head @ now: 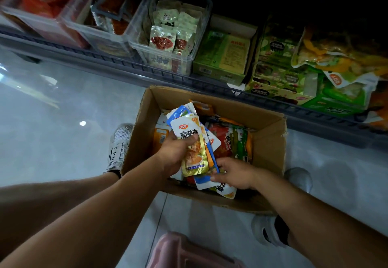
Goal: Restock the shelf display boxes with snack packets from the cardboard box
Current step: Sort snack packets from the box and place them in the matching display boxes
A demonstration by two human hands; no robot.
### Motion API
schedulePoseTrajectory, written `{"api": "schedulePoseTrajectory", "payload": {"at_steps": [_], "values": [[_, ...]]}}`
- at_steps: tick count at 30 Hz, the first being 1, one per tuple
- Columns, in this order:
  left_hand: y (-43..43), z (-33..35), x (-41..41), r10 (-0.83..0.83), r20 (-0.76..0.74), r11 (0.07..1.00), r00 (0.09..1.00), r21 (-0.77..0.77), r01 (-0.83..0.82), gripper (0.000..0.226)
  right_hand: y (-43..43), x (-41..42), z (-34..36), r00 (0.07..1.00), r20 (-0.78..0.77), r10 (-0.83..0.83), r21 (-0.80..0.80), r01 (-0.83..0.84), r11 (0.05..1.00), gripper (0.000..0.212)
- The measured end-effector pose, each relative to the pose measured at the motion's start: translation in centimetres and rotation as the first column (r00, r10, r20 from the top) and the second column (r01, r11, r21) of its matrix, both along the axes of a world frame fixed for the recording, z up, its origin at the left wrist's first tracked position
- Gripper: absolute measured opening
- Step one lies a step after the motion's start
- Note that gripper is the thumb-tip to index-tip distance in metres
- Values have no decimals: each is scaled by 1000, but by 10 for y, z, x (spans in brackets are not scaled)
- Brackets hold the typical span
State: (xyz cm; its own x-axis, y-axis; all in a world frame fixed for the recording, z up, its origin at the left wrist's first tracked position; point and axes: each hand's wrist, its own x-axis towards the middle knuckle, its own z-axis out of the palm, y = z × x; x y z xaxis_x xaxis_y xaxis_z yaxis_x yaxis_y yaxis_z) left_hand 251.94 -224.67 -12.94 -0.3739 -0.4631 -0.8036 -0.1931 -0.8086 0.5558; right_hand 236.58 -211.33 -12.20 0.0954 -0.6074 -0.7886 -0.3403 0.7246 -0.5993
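Observation:
An open cardboard box (270,141) sits on the floor below the shelf, filled with loose snack packets (228,141) in red, green, orange and white. My left hand (175,154) grips a fanned stack of packets (189,133) over the box, white and gold ones on top. My right hand (233,174) reaches into the near side of the box and pinches a white and blue packet (202,182). On the shelf above stand clear plastic display boxes (201,15) holding pale packets, and green cardboard display boxes (222,57) further right.
The grey shelf rail (126,66) runs across the view above the cardboard box. My two white shoes (118,148) (266,232) flank the box on the pale tiled floor (63,120). A pink object (184,253) lies at the bottom edge.

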Motion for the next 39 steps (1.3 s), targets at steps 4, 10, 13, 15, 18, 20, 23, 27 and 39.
{"api": "schedulePoseTrajectory", "payload": {"at_steps": [4, 10, 13, 15, 18, 20, 23, 27, 39], "values": [[-1, -1, 5, -5, 47, 997, 999, -80, 9, 44, -4, -14, 7, 999, -36, 22, -2, -22, 1000, 17], [-8, 7, 10, -1, 111, 987, 994, -159, 19, 50, -1, -35, 17, 989, -140, -38, 49, 45, 998, 46], [-11, 12, 16, -33, 114, 978, 993, -199, 56, 45, -8, -49, 31, 956, -218, -196, 1, 201, 980, 56], [-13, 13, 19, -61, 116, 977, 991, -196, 83, 43, -13, -62, 40, 936, -195, -293, -27, 293, 956, 42], [-12, 15, 20, -93, 137, 975, 986, -190, 118, 44, -16, -78, 55, 867, -44, -497, -22, 497, 868, 40], [-10, 15, 19, -94, 130, 977, 987, -178, 117, 42, -16, -81, 64, 786, 85, -613, -3, 615, 789, 36], [-6, 19, 16, -132, 115, 972, 985, -181, 151, 42, -17, -77, 71, 653, 241, -718, 23, 736, 677, 31], [-3, 26, 12, -219, 52, 951, 974, -211, 225, 52, -20, -70, 77, 710, 272, -650, -22, 680, 733, 33], [3, 42, 5, -183, -63, 982, 981, -62, 179, 36, -42, -48, 100, 772, 196, -605, -92, 628, 772, 23]]}}
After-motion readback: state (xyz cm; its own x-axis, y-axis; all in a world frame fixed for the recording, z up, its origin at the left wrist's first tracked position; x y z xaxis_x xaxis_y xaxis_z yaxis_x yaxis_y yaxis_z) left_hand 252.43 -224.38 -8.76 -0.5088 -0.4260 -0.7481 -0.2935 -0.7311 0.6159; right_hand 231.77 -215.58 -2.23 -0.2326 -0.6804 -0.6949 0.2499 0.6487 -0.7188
